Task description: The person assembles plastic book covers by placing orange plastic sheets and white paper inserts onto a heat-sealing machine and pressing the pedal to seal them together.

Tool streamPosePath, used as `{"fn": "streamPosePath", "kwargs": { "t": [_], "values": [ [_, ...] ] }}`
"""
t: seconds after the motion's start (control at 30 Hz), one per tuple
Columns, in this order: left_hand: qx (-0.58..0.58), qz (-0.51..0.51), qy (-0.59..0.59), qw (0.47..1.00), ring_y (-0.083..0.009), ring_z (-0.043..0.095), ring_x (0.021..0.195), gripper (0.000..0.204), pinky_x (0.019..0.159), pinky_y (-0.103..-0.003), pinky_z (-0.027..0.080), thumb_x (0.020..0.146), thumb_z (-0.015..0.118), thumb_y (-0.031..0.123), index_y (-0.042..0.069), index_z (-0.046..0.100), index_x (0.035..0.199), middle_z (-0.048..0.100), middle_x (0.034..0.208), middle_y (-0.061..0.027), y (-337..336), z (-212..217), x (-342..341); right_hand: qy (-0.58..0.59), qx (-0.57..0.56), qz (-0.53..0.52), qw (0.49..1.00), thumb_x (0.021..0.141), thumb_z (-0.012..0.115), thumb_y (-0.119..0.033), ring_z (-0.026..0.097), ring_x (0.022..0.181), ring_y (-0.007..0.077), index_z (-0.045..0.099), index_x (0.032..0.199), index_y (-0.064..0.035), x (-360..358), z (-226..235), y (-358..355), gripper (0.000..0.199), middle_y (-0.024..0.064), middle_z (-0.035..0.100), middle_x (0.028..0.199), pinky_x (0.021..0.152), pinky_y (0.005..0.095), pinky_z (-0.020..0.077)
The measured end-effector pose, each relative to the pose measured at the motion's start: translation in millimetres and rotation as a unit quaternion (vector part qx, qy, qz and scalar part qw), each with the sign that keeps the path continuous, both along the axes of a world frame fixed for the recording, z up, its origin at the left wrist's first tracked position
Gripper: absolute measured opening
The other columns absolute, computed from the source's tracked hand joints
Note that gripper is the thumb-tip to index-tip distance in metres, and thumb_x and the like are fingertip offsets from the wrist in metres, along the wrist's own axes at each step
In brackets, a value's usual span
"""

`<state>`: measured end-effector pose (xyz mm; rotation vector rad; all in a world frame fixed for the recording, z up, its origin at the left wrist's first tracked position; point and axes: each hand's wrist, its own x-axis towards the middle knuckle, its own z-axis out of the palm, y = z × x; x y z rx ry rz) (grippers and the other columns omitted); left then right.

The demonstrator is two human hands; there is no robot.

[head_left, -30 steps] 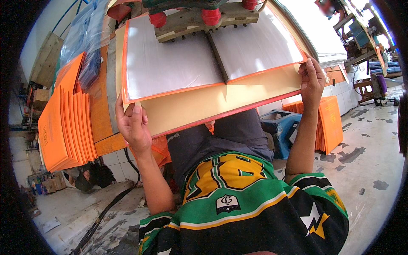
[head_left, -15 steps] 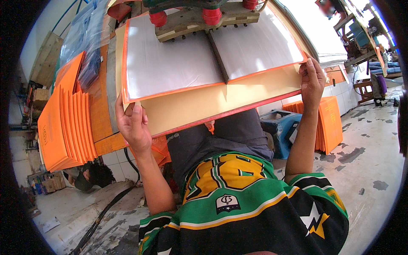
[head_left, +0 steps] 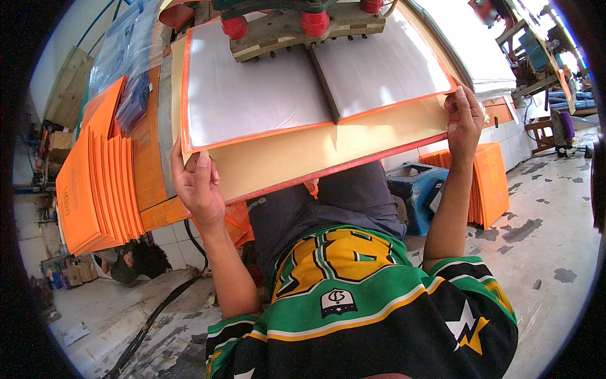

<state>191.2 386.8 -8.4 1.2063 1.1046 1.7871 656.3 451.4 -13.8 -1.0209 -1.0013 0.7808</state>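
Observation:
An orange-edged folder cover (head_left: 259, 95) lies spread open, with clear, glossy sheeting over its two whitish panels. A dark strip (head_left: 323, 88) runs down its middle. Beneath it is a cream board (head_left: 315, 151) with a red front edge. My left hand (head_left: 199, 186) pinches the cover's near left corner between thumb and fingers. At the near right corner, my right hand (head_left: 465, 123) grips the cover the same way. Above the cover's far part hangs a heavy metal press head (head_left: 309, 31) with red fittings; it hides the far middle of the cover.
Stacked orange folders (head_left: 95, 189) stand at the left on a wooden table, near clear plastic sheets (head_left: 120, 57). White sheets (head_left: 483, 50) are piled at right. Below are a blue plastic stool (head_left: 413, 202) and more orange folders (head_left: 489, 183). Another person (head_left: 142, 259) is low at left, near a black cable (head_left: 164, 297).

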Motion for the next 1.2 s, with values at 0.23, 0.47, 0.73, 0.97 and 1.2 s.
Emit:
{"fn": "streamPosePath", "kwargs": {
  "t": [0.23, 0.47, 0.73, 0.97, 1.2],
  "values": [
    [-0.001, 0.003, -0.003, 1.000, -0.0032, 0.044, 0.065, 0.049, 0.057, -0.020, 0.034, 0.100, 0.061, 0.008, -0.003, 0.045, 0.145, 0.071, 0.100, -0.0071, 0.1, 0.9, 0.9, 0.018, 0.001, 0.012, 1.000, 0.105, 0.062, -0.017, 0.057, 0.084, 0.0092, 0.067, 0.123, 0.0029, 3.1, -1.9, 1.0, 0.027, 0.0023, 0.062, 0.089, 0.077, 0.0228, 0.0481],
    [0.000, 0.001, -0.006, 1.000, -0.0030, 0.043, 0.065, 0.049, 0.057, -0.020, 0.035, 0.100, 0.061, 0.008, -0.003, 0.046, 0.145, 0.071, 0.101, -0.0073, 0.3, 0.0, 0.1, 0.005, -0.003, 0.002, 1.000, 0.105, 0.062, -0.017, 0.058, 0.084, 0.0093, 0.067, 0.123, 0.0027, 3.3, -2.4, 1.3, 0.027, 0.0025, 0.062, 0.089, 0.076, 0.0228, 0.0482],
    [0.002, -0.005, 0.000, 1.000, -0.0029, 0.044, 0.065, 0.048, 0.057, -0.020, 0.035, 0.100, 0.062, 0.008, -0.003, 0.046, 0.144, 0.071, 0.101, -0.0071, 0.0, -0.9, -0.7, 0.002, -0.009, -0.001, 1.000, 0.105, 0.062, -0.017, 0.058, 0.083, 0.0092, 0.067, 0.123, 0.0025, 1.3, -0.7, -0.1, 0.027, 0.0027, 0.062, 0.088, 0.076, 0.0226, 0.0483],
    [0.000, -0.005, 0.000, 1.000, -0.0031, 0.044, 0.066, 0.049, 0.058, -0.020, 0.035, 0.100, 0.062, 0.009, -0.003, 0.046, 0.144, 0.071, 0.101, -0.0070, -0.5, 0.7, -0.1, -0.018, -0.007, -0.010, 1.000, 0.105, 0.061, -0.017, 0.057, 0.084, 0.0099, 0.067, 0.123, 0.0031, 1.8, -1.1, -0.5, 0.027, 0.0030, 0.061, 0.088, 0.077, 0.0234, 0.0482],
    [0.005, -0.003, -0.001, 1.000, -0.0035, 0.044, 0.066, 0.050, 0.058, -0.020, 0.035, 0.100, 0.061, 0.010, -0.004, 0.045, 0.145, 0.071, 0.101, -0.0073, -0.1, 1.0, -0.4, -0.006, -0.001, -0.043, 0.999, 0.105, 0.061, -0.021, 0.049, 0.075, 0.0058, 0.068, 0.124, 0.0064, -10.9, 3.2, 1.8, 0.034, -0.0017, 0.056, 0.082, 0.066, 0.0202, 0.0369]
  ]
}}
